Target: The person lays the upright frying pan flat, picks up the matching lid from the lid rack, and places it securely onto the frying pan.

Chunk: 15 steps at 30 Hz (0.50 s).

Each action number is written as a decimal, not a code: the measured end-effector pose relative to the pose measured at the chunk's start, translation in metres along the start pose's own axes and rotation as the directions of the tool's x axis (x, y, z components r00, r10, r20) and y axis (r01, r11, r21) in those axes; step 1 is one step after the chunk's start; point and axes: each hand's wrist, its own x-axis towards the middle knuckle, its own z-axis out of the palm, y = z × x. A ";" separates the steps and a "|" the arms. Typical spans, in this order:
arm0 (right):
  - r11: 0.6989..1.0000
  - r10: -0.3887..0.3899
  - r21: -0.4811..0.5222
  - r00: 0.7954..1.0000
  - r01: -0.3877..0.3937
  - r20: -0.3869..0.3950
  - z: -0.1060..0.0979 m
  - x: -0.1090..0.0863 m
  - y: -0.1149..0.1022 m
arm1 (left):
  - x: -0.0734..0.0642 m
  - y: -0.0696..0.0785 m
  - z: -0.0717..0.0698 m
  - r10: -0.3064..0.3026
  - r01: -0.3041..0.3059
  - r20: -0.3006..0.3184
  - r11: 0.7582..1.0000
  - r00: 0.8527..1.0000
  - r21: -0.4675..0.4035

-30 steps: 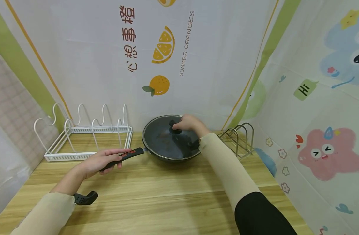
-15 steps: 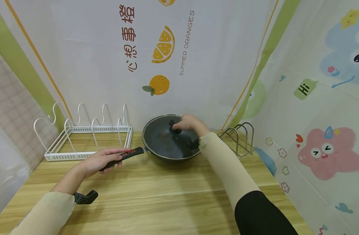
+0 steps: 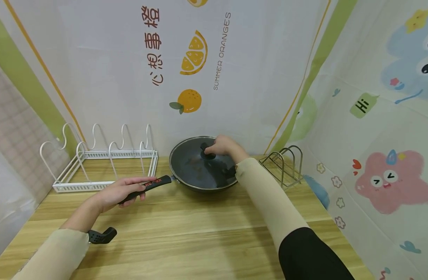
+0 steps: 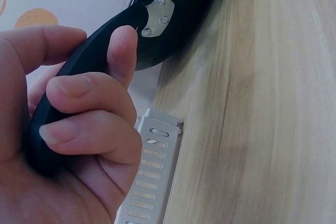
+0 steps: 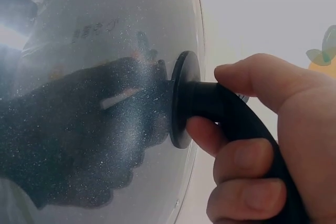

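Observation:
A dark wok (image 3: 207, 190) stands near the back of the table, covered by a glass lid (image 3: 189, 167) with a metal rim. My left hand (image 3: 121, 191) grips the wok's long black handle (image 3: 161, 181), which points to the left. In the left wrist view, the fingers (image 4: 94, 93) curl round that handle, and rivets join it to the wok. My right hand (image 3: 225, 146) holds the lid's black knob (image 3: 208, 155). Thumb and fingers wrap the knob's curved grip (image 5: 247, 124) in the right wrist view. The lid sits on the wok's rim; its inside is hard to make out through the dark glass.
To the left stands a white wire rack (image 3: 105, 186) with several curved dividers. A small brass-coloured wire rack (image 3: 283, 167) stands to the right, close to my right sleeve. Printed cloth walls (image 3: 269, 77) enclose the wooden table (image 3: 186, 241) at the back and sides.

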 end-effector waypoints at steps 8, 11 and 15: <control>1.000 -0.001 0.014 1.000 0.001 -0.017 0.001 -0.002 0.001 | 0.000 0.000 0.000 0.000 0.000 -0.001 1.000 1.000 0.001; 1.000 0.002 0.017 1.000 -0.001 -0.018 0.001 -0.002 0.001 | 0.000 0.000 0.000 0.000 0.000 -0.005 1.000 1.000 0.005; 1.000 0.008 0.016 1.000 -0.008 -0.017 0.002 -0.002 0.001 | -0.001 0.000 0.002 -0.005 0.005 -0.010 1.000 1.000 0.004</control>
